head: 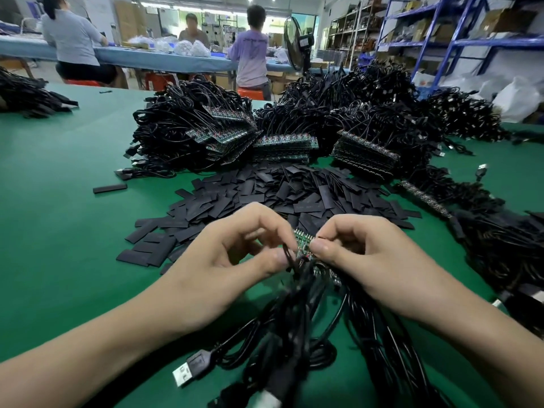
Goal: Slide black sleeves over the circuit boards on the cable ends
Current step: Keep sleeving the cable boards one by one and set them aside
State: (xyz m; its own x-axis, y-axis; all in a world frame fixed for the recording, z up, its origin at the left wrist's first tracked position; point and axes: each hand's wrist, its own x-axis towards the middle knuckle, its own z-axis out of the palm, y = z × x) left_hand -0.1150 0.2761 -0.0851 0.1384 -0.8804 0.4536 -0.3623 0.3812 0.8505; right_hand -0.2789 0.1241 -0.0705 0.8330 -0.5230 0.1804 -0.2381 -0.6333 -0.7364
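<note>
Fingers (278, 257) of the left hand (232, 257) and right hand (371, 257) are pinching a bare circuit board (302, 242); tangled cables (297, 307) beneath are threatening to tug it loose.

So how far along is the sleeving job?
Early, it seems. Done: possibly the black sleeved cable ends piled at right, hard to confirm. In hand: the left hand and right hand pinch one bare green circuit board. Remaining: big stacks of unsleeved boards and a heap of flat black sleeves.
</note>
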